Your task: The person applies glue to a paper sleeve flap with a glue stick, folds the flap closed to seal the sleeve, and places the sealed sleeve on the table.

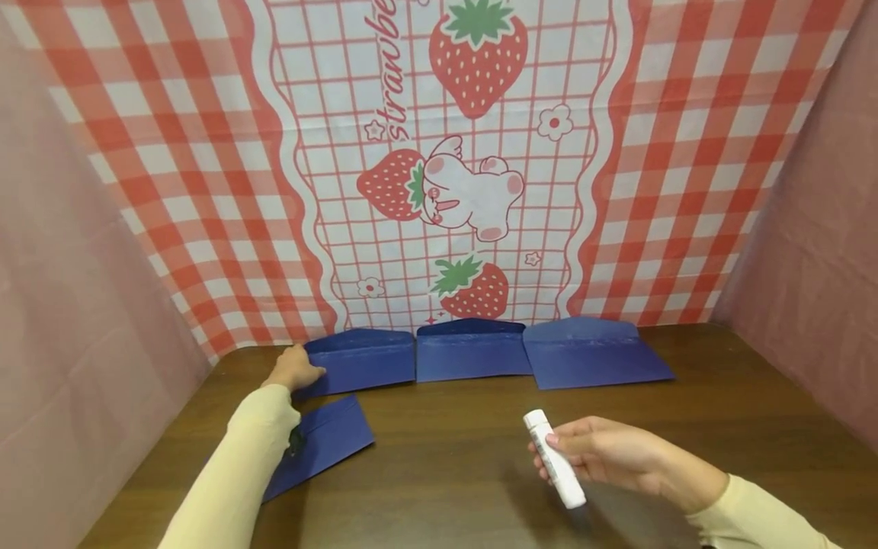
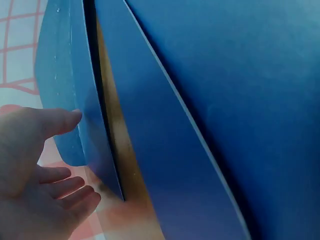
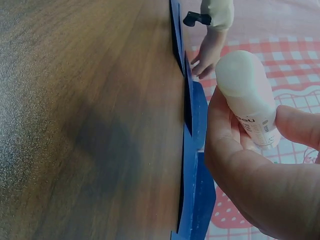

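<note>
At the back left, my left hand is at the end of a dark blue envelope whose flap is raised. In the left wrist view its thumb lies over the envelope near the flap's crease, while the other fingers are loosely bent beside the end. My right hand grips a white glue stick between thumb and fingers, above the front right of the table. Printing shows on the stick's side in the right wrist view. Partly under the left sleeve lies another blue envelope, flap side hidden.
Two more blue envelopes with raised flaps, a middle one and a right one, continue the row along the back of the brown wooden table. Behind them rises a strawberry-print cloth. Pink cloth hangs at both sides.
</note>
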A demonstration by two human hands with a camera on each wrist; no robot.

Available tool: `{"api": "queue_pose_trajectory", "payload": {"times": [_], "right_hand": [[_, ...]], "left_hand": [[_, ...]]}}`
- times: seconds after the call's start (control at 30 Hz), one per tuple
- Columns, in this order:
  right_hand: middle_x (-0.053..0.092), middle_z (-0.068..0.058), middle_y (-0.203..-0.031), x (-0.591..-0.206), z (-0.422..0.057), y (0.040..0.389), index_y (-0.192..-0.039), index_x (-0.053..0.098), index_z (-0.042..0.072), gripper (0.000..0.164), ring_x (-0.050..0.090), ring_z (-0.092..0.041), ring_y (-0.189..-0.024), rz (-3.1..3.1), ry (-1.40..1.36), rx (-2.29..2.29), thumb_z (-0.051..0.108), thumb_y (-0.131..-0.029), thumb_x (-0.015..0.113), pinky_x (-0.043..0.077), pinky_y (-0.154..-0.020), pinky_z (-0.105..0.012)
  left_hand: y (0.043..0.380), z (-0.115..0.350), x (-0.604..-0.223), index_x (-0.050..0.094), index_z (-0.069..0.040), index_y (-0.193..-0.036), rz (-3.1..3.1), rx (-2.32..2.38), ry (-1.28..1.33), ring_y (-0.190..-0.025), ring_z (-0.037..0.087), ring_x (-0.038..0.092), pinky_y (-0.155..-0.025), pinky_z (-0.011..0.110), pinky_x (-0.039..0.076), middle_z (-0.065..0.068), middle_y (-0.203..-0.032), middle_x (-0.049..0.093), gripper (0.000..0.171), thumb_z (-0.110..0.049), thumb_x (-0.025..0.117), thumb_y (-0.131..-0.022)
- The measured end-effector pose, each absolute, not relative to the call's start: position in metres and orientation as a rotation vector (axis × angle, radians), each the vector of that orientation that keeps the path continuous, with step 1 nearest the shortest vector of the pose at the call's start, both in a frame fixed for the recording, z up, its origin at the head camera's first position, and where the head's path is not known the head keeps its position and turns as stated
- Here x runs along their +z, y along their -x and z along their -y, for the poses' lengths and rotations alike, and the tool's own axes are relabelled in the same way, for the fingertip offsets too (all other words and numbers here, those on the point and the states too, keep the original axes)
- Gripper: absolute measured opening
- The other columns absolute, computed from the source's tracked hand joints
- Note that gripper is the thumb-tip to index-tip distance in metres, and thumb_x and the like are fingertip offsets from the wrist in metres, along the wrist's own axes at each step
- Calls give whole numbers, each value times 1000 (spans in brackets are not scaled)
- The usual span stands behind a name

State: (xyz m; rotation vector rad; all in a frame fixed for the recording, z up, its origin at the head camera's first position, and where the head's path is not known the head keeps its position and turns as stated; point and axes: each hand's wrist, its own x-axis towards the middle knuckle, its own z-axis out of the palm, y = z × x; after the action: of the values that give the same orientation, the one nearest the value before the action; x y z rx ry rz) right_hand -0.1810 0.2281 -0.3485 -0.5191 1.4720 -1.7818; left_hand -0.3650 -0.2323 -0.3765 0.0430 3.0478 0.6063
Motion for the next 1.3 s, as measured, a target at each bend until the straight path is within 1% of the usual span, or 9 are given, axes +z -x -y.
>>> {"api": "queue_pose_trajectory", "payload": {"times": [0.4, 0.57, 0.7, 0.8, 0.87, 0.93, 1.03, 1.17, 1.3], "right_hand": [[70, 3, -109, -348, -230, 180, -116, 63, 6, 28, 66, -7, -103, -1508, 507, -1783, 16, -103, 40, 52, -94, -24], [69, 3, -109, -348, -230, 179, -118, 62, 4, 29, 65, -7, -103, -1521, 499, -1777, 16, -103, 40, 52, -94, -24], [69, 3, -109, -347, -231, 179, -117, 62, 4, 29, 65, -7, -103, -1512, 503, -1782, 15, -103, 39, 52, -93, -23], [69, 3, -109, -347, -231, 178, -116, 63, 6, 28, 65, -7, -103, -1506, 502, -1786, 15, -103, 39, 52, -93, -23], [69, 3, -110, -348, -230, 177, -116, 63, 7, 28, 65, -7, -103, -1502, 501, -1787, 15, -103, 39, 52, -93, -23], [69, 3, -110, -348, -229, 176, -116, 62, 6, 28, 65, -7, -103, -1502, 499, -1790, 15, -103, 39, 52, -93, -23], [69, 2, -110, -349, -230, 175, -118, 61, 4, 29, 65, -7, -103, -1508, 499, -1788, 15, -103, 39, 52, -93, -23], [69, 2, -110, -348, -231, 174, -119, 60, 2, 29, 65, -7, -103, -1511, 497, -1783, 15, -103, 39, 52, -93, -24], [69, 1, -110, -345, -230, 174, -118, 61, 3, 29, 65, -8, -104, -1491, 493, -1785, 15, -103, 40, 52, -93, -24]], "left_hand": [[380, 240, -381, 39, 23, -122, -3071, 656, -72, -119, 54, 47, -104, 55, 40, 43, -122, 49, 55, -10, 51, -81], [388, 245, -385, 50, 20, -115, -3124, 633, -67, -110, 52, 55, -97, 55, 45, 39, -115, 57, 48, -6, 53, -75], [412, 256, -404, 63, 8, -108, -3145, 660, -123, -105, 43, 61, -93, 50, 49, 28, -112, 65, 37, -2, 56, -73], [457, 285, -449, 70, -4, -93, -3291, 731, -310, -88, 32, 65, -78, 37, 53, 15, -94, 71, 20, -7, 61, -75], [465, 294, -457, 70, -7, -90, -3343, 751, -359, -86, 32, 65, -77, 36, 52, 12, -89, 71, 13, -10, 63, -79], [462, 296, -452, 69, -4, -88, -3377, 785, -350, -84, 35, 65, -76, 39, 51, 15, -85, 70, 11, -9, 63, -82], [416, 276, -407, 66, 6, -96, -3311, 817, -233, -92, 44, 62, -86, 51, 49, 24, -93, 68, 15, -2, 58, -86], [378, 266, -374, 61, 12, -99, -3307, 875, -209, -88, 42, 60, -81, 49, 50, 29, -92, 64, 17, 1, 53, -89], [363, 269, -362, 61, 12, -104, -3277, 939, -150, -87, 38, 59, -78, 46, 49, 29, -96, 64, 20, 0, 50, -91]]}}
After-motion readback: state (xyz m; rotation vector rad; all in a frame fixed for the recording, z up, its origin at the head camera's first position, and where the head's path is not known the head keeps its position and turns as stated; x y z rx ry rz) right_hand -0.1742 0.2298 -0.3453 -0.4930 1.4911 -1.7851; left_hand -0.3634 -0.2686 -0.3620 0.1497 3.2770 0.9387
